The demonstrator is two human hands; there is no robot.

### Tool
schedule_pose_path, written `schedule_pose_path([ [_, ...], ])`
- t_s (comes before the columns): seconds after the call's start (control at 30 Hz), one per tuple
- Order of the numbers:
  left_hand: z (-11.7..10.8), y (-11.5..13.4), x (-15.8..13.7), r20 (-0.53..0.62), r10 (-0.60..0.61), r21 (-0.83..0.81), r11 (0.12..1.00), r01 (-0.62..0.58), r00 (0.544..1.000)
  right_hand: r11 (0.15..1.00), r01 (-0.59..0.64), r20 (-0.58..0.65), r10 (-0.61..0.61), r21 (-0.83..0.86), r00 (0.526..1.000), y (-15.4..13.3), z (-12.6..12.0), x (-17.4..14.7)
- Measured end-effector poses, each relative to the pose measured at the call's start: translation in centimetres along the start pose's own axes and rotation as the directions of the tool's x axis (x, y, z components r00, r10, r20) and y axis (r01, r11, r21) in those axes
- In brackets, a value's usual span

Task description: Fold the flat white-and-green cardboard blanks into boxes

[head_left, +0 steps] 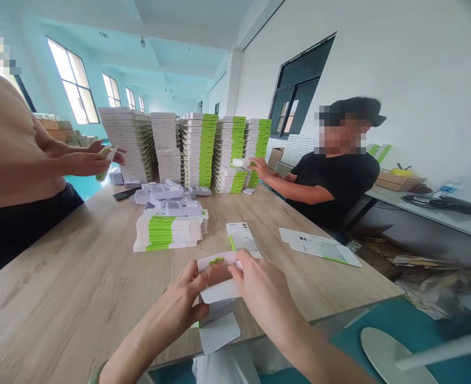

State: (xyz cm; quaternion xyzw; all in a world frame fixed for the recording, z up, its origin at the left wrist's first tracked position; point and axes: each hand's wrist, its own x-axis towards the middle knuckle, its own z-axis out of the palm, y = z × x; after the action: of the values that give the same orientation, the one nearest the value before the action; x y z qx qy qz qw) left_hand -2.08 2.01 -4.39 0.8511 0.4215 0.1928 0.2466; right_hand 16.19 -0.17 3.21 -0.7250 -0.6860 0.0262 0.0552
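Between my hands is a white and green cardboard box [218, 309], partly folded, its end flaps standing open near the table's front edge. My left hand [185, 293] grips the box's left side, thumb below and fingers at the upper flap. On the right side, my right hand [261, 282] pinches the flaps near the top corner. A flat carton [242, 237] lies just beyond my hands, and another flat carton [319, 246] rests farther right. Behind my left hand sits a pile of flat cartons [165, 232], with several pale plastic trays [183, 207] heaped beyond it.
Tall stacks of white and green boxes [199, 152] line the table's far end. A person [331, 176] at the right holds a small white box; another person [15, 149] at the left holds a carton. A dark phone [125, 194] lies by the trays. A white round base [391, 354] stands on the floor.
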Motion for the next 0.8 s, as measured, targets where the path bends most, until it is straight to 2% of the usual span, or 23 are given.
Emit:
schedule_pose_path([
  [0.13, 0.0, 0.3, 0.1, 0.007, -0.034, 0.038, 0.999, 0.034, 0.999, 0.997, -0.014, -0.095, 0.021, 0.074, 0.995, 0.1, 1.3, -0.2],
  [0.27, 0.0, 0.3, 0.0, 0.007, -0.064, 0.08, 0.995, 0.063, 0.998, 0.967, 0.061, -0.156, -0.022, 0.248, 0.987, 1.2, 2.4, -0.1],
  [0.33, 0.2, 0.1, 0.0, -0.014, -0.04, 0.081, 0.996, 0.041, 0.999, 0.9, 0.116, -0.174, -0.046, 0.421, 0.984, 1.9, 2.9, 0.1],
  [0.43, 1.0, -0.7, -0.1, -0.113, 0.052, 0.063, 0.997, -0.045, 0.992, 0.703, 0.149, -0.147, -0.063, 0.696, 0.987, 2.7, 3.4, 0.6],
  [0.53, 2.5, -1.6, -0.3, -0.234, 0.147, 0.024, 0.989, -0.146, 0.961, 0.547, 0.127, -0.083, -0.104, 0.827, 0.991, 3.1, 3.7, 0.9],
  [0.67, 4.5, -2.1, -0.3, -0.399, 0.223, -0.052, 0.963, -0.265, 0.89, 0.516, 0.106, -0.068, -0.091, 0.85, 0.994, 3.7, 4.1, 0.5],
  [0.8, 4.8, -1.9, -0.1, -0.438, 0.165, -0.079, 0.972, -0.221, 0.883, 0.469, 0.103, -0.075, -0.079, 0.877, 0.994, 4.1, 4.7, -0.2],
])
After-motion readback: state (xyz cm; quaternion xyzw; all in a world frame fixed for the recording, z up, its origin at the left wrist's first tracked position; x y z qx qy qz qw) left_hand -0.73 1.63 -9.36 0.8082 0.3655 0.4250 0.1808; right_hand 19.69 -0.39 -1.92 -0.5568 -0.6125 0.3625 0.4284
